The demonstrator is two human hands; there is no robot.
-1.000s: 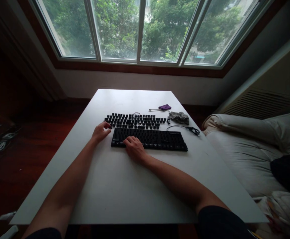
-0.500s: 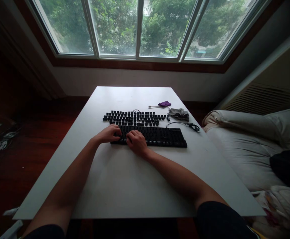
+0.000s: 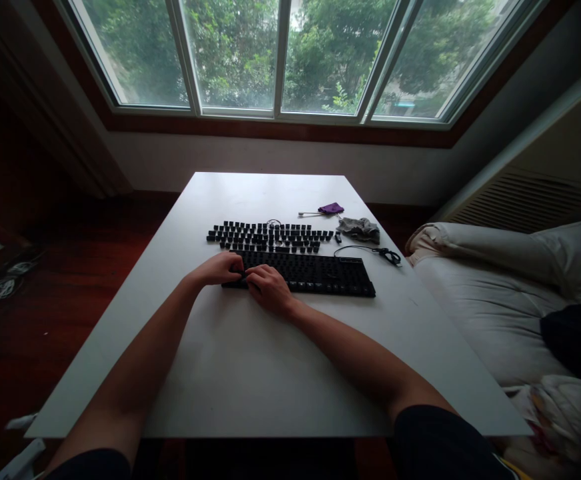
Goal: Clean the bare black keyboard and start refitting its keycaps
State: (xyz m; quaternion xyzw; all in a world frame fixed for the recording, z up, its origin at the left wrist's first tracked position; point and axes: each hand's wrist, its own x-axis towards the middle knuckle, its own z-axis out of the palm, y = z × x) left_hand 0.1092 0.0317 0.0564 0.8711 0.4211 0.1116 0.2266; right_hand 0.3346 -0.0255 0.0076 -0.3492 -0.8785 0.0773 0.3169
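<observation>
A black keyboard [image 3: 323, 275] lies across the white table, its left end partly covered by my hands. My left hand [image 3: 220, 268] is closed at that end, with the fingers curled down onto the keys. Just right of it, my right hand [image 3: 271, 288] reaches in over the front rows, fingers bent and tips close to my left thumb. Whatever lies between the fingertips of either hand is too small and dark to make out. Behind the keyboard, loose black keycaps [image 3: 290, 233] stand in several rows.
To the right rear lie a crumpled grey cloth [image 3: 360, 230], a purple cloth [image 3: 331, 208] and a thin white-tipped stick [image 3: 308, 214]. A bundled black cable [image 3: 389, 256] rests near the right edge of the white table [image 3: 250, 373]. A pale sofa [image 3: 480, 300] stands beside it.
My right hand has shifted slightly left, bringing its fingertips closer to my left hand. The left hand's fingers have curled a little more. The keyboard and keycaps stay put.
</observation>
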